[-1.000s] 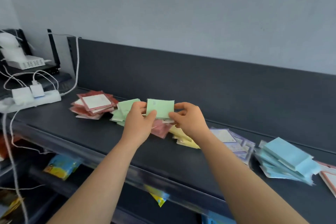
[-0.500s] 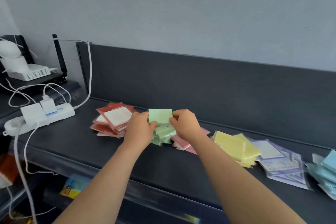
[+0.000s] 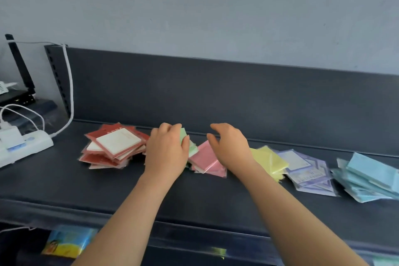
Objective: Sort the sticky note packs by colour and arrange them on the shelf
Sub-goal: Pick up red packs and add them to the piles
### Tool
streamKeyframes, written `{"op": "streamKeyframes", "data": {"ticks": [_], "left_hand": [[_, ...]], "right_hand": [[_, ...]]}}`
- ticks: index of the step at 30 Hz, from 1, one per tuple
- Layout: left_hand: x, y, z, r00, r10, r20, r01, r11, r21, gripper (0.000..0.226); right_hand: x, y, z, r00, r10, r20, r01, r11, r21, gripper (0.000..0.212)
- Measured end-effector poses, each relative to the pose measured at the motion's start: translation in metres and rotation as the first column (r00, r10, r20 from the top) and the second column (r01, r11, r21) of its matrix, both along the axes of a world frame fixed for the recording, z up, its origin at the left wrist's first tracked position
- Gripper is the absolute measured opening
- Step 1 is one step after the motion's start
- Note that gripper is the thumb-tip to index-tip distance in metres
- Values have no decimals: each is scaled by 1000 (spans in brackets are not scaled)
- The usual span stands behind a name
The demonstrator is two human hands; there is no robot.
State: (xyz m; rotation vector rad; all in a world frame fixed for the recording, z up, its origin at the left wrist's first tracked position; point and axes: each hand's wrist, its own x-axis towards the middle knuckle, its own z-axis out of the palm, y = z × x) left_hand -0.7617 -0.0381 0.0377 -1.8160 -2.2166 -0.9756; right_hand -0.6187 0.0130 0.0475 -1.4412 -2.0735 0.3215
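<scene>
No legible text in view. Faint print sits on the top red pack (image 3: 117,140) and rows of small marks on the purple packs (image 3: 306,174); both too blurred to read.

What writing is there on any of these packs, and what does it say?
Nothing can be read.
Red packs: faint print on the red border, too blurred.
Purple packs: rows of small print, too blurred.
Colourful packet under the shelf: picture only, no legible words.
</scene>
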Motion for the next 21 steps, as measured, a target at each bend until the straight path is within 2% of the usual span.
{"op": "streamKeyframes", "data": {"ticks": [11, 21], "left_hand": [[145, 4, 3, 952, -306, -13, 306, 949, 70, 40], [338, -9, -1, 895, -444, -33, 445, 895, 31, 34]], "right_hand": [[152, -34, 6, 976, -216, 19, 214, 973, 82, 38], [354, -72, 1, 909, -401, 109, 396, 916, 66, 35]]}}
